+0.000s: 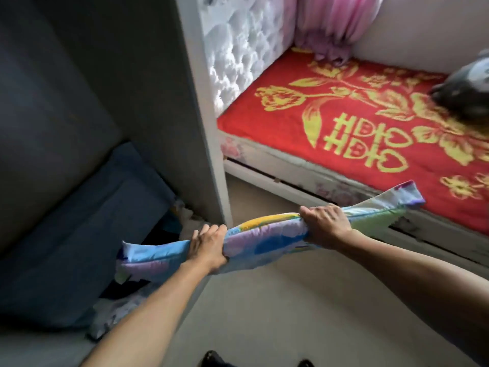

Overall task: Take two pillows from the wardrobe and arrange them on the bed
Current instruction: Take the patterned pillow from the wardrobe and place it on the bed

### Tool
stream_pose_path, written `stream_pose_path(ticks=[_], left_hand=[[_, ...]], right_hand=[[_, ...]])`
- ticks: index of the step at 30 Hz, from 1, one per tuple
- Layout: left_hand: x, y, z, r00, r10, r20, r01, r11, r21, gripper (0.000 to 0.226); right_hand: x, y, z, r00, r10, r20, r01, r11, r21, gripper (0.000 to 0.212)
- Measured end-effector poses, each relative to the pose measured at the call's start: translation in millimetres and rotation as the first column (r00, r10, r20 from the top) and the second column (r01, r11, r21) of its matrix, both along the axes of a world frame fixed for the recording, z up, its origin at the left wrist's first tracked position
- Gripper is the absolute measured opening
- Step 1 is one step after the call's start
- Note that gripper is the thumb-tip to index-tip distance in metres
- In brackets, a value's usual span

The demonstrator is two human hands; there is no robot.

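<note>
A flat pillow (267, 238) in a pastel blue, purple, yellow and green cover hangs level in front of me, above the floor. My left hand (209, 247) grips its upper edge left of the middle. My right hand (326, 223) grips the same edge further right. The pillow's right end reaches the near edge of the bed (352, 139), which has a red cover with a gold flower pattern. The open wardrobe (148, 102) is on my left, dark inside, with its white side panel next to the bed.
A dark blue folded quilt (87, 234) and patterned fabrics lie in the wardrobe's bottom. A white tufted headboard (238, 49) and pink curtain (333, 25) stand behind the bed. A dark blurred object (465, 88) lies on the bed's right. Beige floor (277, 313) lies below.
</note>
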State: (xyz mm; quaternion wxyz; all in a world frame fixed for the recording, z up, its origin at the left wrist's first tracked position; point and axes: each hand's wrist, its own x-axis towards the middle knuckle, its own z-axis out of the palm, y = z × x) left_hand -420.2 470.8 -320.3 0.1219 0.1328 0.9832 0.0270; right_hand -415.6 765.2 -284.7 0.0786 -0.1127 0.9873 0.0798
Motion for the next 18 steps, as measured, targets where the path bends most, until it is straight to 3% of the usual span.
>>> stream_pose_path(ticks=[9,18], left_hand=[[-74.6,182.1,46.8,0.972,-0.203,-0.12,0.213,0.974,0.076,0.034],[-230.3,292.9,61.7,0.935,-0.324,-0.142,0.346,0.923,0.167,0.032]], right_hand=[[-32.2,179.2,53.0,0.972,-0.194,-0.136,0.191,0.981,-0.038,0.039],[-156.5,289.4,64.8,0.939,-0.281,-0.198,0.283,0.959,-0.021,0.04]])
